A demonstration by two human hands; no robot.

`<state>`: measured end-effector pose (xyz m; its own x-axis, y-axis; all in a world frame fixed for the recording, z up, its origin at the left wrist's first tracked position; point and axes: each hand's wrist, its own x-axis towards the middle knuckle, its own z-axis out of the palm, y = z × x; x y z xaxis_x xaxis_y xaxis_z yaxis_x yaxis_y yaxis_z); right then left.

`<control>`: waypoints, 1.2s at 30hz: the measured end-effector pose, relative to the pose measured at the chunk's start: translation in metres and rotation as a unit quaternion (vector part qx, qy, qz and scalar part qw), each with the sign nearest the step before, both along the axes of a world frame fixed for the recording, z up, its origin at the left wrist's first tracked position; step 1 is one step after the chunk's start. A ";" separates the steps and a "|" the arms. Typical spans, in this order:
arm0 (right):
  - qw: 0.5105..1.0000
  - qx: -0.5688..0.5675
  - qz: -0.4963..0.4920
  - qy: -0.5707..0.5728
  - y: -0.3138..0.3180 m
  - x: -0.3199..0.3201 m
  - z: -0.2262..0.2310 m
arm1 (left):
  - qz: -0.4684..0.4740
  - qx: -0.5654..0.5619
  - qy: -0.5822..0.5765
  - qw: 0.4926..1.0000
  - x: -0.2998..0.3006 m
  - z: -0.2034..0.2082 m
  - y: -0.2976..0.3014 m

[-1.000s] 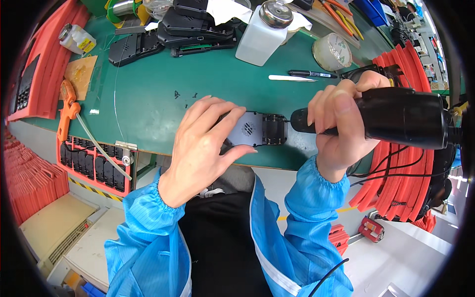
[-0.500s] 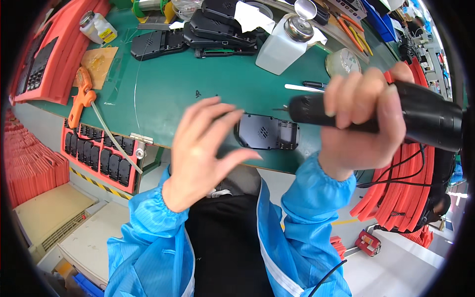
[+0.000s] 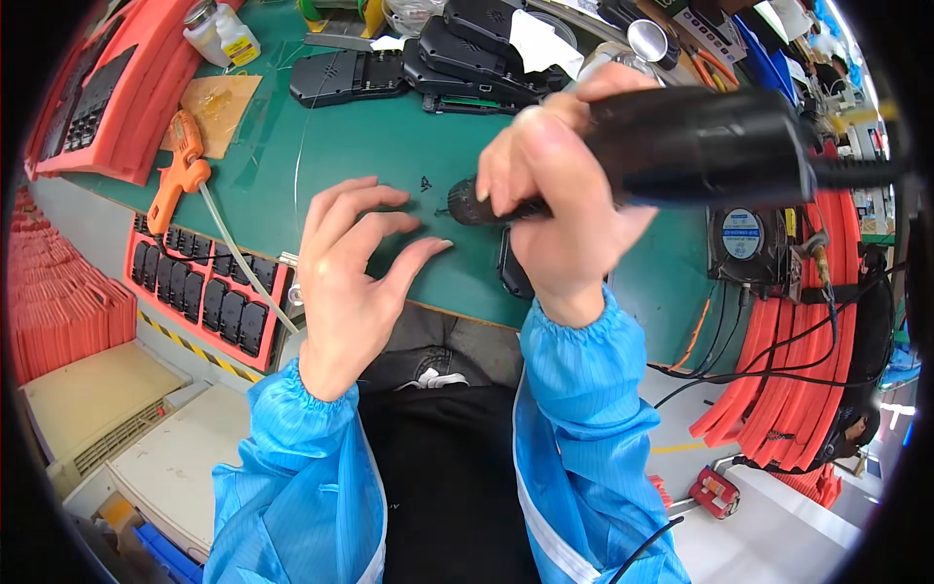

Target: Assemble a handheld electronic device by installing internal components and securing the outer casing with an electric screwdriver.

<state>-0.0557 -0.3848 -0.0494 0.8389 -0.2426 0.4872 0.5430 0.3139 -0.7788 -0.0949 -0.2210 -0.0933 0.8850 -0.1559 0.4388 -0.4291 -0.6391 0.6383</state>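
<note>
My right hand grips a black electric screwdriver, held nearly level with its tip pointing left. That tip comes close to a little group of small black screws on the green table; whether it touches any, I cannot tell. My left hand hovers left of the tip, fingers curved and apart, with nothing in it. Beneath my right hand lies a black plastic housing, mostly hidden by the hand and wrist.
Several black housings are piled at the back, beside a white cloth. An orange glue gun lies at the left near two bottles. Red foam trays stand far left. Cables hang at the right near a black box.
My right hand has swung left with the screwdriver, bringing its tip to the small screws and covering the housing. My left hand has shifted slightly left, its fingers more curved.
</note>
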 end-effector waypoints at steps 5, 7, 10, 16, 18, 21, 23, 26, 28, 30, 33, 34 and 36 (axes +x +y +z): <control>0.999 0.019 0.027 0.004 -0.011 -0.023 0.020 | -0.008 -0.016 0.000 1.000 0.001 0.002 -0.004; 0.995 -0.006 0.087 -0.038 -0.017 -0.028 0.025 | -0.028 -0.034 0.003 0.999 0.001 0.004 -0.005; 0.992 -0.006 0.113 -0.058 -0.024 -0.036 0.028 | -0.058 -0.057 0.001 0.997 0.001 0.002 -0.004; 0.990 0.004 0.117 -0.072 -0.032 -0.041 0.034 | -0.048 -0.074 0.036 0.995 -0.003 0.014 -0.013; 0.990 -0.005 0.118 -0.073 -0.034 -0.041 0.032 | -0.055 -0.069 0.029 0.996 -0.004 0.016 -0.013; 0.990 0.003 0.125 -0.065 -0.035 -0.044 0.034 | -0.070 -0.066 0.018 0.995 -0.003 0.014 -0.014; 0.990 0.005 0.124 -0.062 -0.035 -0.047 0.036 | -0.080 -0.067 0.014 0.994 -0.003 0.013 -0.014; 0.991 0.002 0.122 -0.058 -0.036 -0.050 0.041 | -0.088 -0.058 0.006 0.994 -0.002 0.012 -0.011; 0.991 -0.002 0.121 -0.056 -0.037 -0.050 0.041 | -0.090 -0.074 0.009 0.993 -0.002 0.012 -0.011; 0.990 0.006 0.129 -0.061 -0.037 -0.051 0.041 | -0.096 -0.077 0.011 0.992 -0.001 0.013 -0.012; 0.991 -0.014 0.124 -0.051 -0.039 -0.053 0.042 | -0.105 -0.084 0.016 0.991 -0.002 0.013 -0.013; 0.991 -0.014 0.124 -0.051 -0.039 -0.053 0.042 | -0.106 -0.089 0.020 0.990 -0.002 0.013 -0.014; 0.991 -0.003 0.127 -0.047 -0.039 -0.053 0.042 | -0.108 -0.086 0.019 0.990 -0.002 0.012 -0.014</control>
<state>-0.1090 -0.4237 -0.0077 0.8238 -0.0265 0.5662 0.5166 0.4461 -0.7308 -0.0968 -0.2352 -0.0810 0.8558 -0.2695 0.4415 -0.5169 -0.4155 0.7484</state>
